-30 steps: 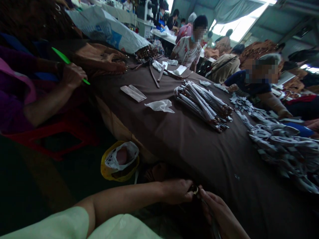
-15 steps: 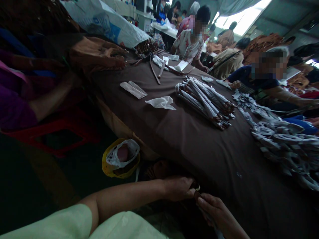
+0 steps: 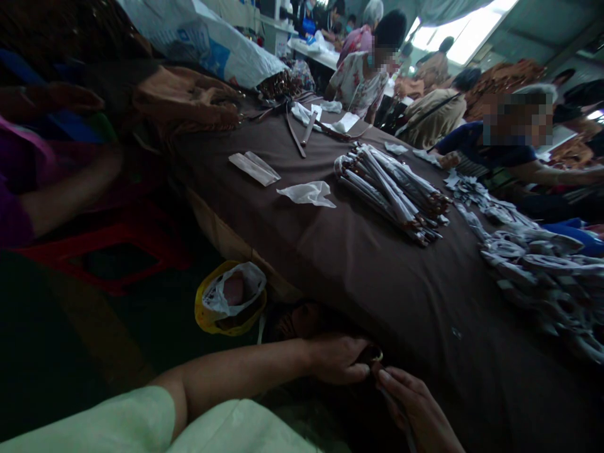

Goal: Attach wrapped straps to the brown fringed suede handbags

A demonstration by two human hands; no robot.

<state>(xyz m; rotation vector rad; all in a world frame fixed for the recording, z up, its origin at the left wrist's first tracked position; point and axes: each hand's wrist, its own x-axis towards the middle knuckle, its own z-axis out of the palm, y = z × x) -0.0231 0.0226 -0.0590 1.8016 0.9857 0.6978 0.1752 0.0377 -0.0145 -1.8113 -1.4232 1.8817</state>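
Low at the near edge of the cloth-covered table, my left hand [image 3: 337, 358] is closed, thumb and fingers pressed together beside a shiny metal ring [image 3: 378, 356]. What it grips is dark and mostly hidden, perhaps brown. Facing it, my right hand [image 3: 413, 393] pinches the brown end of a strap [image 3: 393, 402] in a pale wrapping, which runs down along the palm. The strap's end lies close to the ring; whether they are joined I cannot tell. Brown material [image 3: 306, 318] shows in shadow behind my left wrist.
Wrapped straps [image 3: 391, 189] lie bundled on the brown tablecloth [image 3: 340, 258]. More wrapped pieces [image 3: 542, 270] are heaped at right. A yellow bucket [image 3: 201, 308] with a white liner stands below the table edge, near a red stool [image 3: 108, 236]. Co-workers sit around.
My right hand has shifted slightly, and a little more of the ring shows between my hands. At left, the co-worker's arms have moved apart, one hand now raised.
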